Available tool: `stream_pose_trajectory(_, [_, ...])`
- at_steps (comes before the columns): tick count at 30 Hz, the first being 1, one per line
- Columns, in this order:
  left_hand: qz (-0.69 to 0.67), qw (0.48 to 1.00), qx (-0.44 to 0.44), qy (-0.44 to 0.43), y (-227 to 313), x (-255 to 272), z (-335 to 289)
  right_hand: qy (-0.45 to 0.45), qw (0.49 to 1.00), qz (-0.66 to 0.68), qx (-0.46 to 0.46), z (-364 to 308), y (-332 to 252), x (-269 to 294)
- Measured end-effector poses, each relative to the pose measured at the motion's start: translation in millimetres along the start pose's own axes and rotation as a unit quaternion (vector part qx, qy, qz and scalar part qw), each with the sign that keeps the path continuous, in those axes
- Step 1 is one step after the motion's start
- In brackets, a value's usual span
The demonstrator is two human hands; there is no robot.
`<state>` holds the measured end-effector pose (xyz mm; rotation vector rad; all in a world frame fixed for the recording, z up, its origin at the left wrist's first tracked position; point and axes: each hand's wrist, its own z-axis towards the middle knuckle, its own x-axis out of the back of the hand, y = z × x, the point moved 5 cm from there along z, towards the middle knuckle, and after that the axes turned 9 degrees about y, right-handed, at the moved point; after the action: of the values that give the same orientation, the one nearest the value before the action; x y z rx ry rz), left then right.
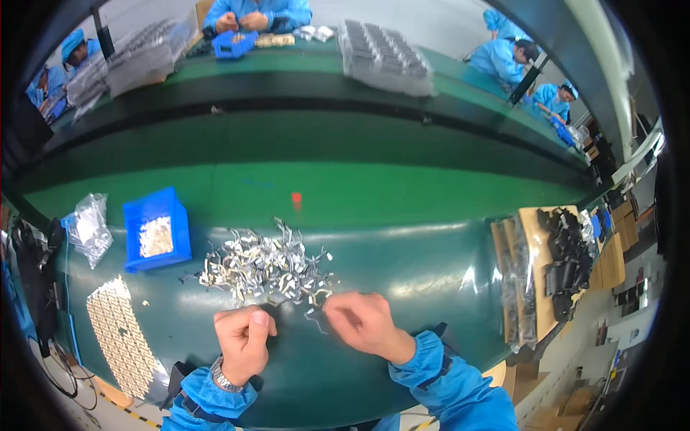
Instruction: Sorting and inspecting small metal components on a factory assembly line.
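Green bench [424, 309] before you, light glaring off it. Pale wall [453, 25] beyond; yellow-and-black tape [136, 414] on the floor [93, 415], your left.

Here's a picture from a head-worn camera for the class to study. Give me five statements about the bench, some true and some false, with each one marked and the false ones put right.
1. The near blue bin holds small pale pieces. True.
2. The watch is on the right wrist. False: the watch is on the left wrist.
3. Both sleeves are blue. True.
4. The left hand lies flat with fingers spread. False: the left hand has its fingers curled in.
5. The pale sheet is right of the pile. False: the pale sheet is left of the pile.
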<state>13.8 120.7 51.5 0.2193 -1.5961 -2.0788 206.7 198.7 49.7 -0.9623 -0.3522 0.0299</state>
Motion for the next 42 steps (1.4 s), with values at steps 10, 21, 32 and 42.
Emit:
stream_pose_trajectory(10, [-0.171, 0.951, 0.090, -0.241, -10.4, -29.8, -7.7, -0.076, 0.973, -0.028, 0.216, -6.4, -20.4, 6.5])
stream_pose_trajectory(21, [-0.287, 0.855, 0.271, -0.337, -3.5, -33.8, -15.2, -0.127, 0.962, -0.035, 0.240, -3.0, -37.6, 4.7])
stream_pose_trajectory(32, [-0.096, 0.979, 0.086, -0.159, -4.6, -21.2, -7.9, -0.110, 0.992, 0.031, -0.053, -12.8, -15.5, -2.9])
stream_pose_trajectory(42, [-0.022, 0.986, 0.031, -0.161, 2.7, -22.7, 2.1, -0.131, 0.987, 0.048, -0.078, -4.8, -14.8, -6.4])
